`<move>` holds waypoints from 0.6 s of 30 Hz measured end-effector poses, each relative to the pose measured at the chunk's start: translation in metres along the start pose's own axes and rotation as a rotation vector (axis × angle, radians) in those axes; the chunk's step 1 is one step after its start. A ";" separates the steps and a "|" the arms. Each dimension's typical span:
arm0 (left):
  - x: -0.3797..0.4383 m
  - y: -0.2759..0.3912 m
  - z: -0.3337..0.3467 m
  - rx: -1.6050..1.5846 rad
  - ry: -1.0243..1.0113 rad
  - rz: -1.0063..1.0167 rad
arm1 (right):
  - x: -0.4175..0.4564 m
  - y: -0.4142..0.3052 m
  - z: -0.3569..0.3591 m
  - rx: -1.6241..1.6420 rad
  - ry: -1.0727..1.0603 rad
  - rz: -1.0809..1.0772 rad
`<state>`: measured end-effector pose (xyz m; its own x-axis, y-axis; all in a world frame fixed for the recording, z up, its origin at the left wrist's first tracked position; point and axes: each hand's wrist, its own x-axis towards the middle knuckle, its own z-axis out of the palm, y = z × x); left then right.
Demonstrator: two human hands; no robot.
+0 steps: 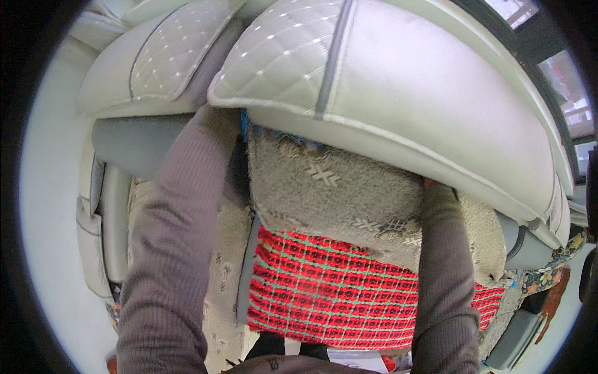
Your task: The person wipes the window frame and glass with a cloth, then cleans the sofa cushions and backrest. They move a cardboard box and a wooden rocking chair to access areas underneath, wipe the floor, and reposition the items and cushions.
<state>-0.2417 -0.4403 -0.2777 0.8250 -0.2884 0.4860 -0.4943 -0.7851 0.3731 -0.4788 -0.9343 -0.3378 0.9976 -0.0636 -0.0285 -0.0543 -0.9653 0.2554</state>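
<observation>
A light quilted sofa back cushion [439, 98] leans across the far side of a sofa. Beneath its lower edge lies a shaggy grey-beige sofa cover [336, 187] with pale woven patterns, its near edge resting over a red-and-green checked cloth [331, 294]. My left arm reaches to the cushion's left lower corner; the left hand is hidden there. At the cushion's lower edge on the right, only a small part of my right hand [429, 183] shows beside the cover, and its fingers are hidden.
A second quilted cushion [163, 56] stands at the far left, above a grey sofa seat [135, 140]. Another patterned beige cover [226, 271] lies left of the checked cloth. A grey padded piece [514, 339] and floral fabric [544, 280] are at the right, with a dark window frame behind.
</observation>
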 end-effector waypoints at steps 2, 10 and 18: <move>-0.013 -0.008 -0.012 -0.078 -0.016 0.009 | 0.007 -0.007 0.001 0.019 -0.002 -0.011; -0.060 0.021 -0.050 -0.110 0.175 -0.079 | 0.013 -0.004 -0.006 0.003 -0.019 -0.019; -0.127 0.079 -0.062 -0.428 -0.023 -0.216 | 0.011 0.003 -0.010 0.004 -0.038 -0.012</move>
<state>-0.4023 -0.4319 -0.2608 0.9247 -0.1594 0.3456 -0.3752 -0.5334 0.7581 -0.4675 -0.9358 -0.3274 0.9958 -0.0618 -0.0683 -0.0428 -0.9671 0.2509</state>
